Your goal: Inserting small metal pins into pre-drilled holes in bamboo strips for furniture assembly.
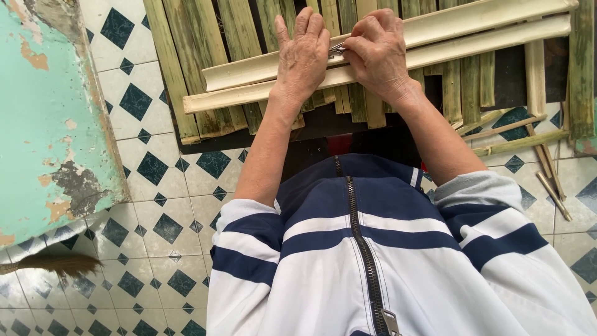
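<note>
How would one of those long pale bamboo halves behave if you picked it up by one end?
The pale split bamboo pieces look straight and thick-walled, so probably stiff, not floppy. Hollowed out, so likely light. Lying over the green slats, the curved backs might rock.
</note>
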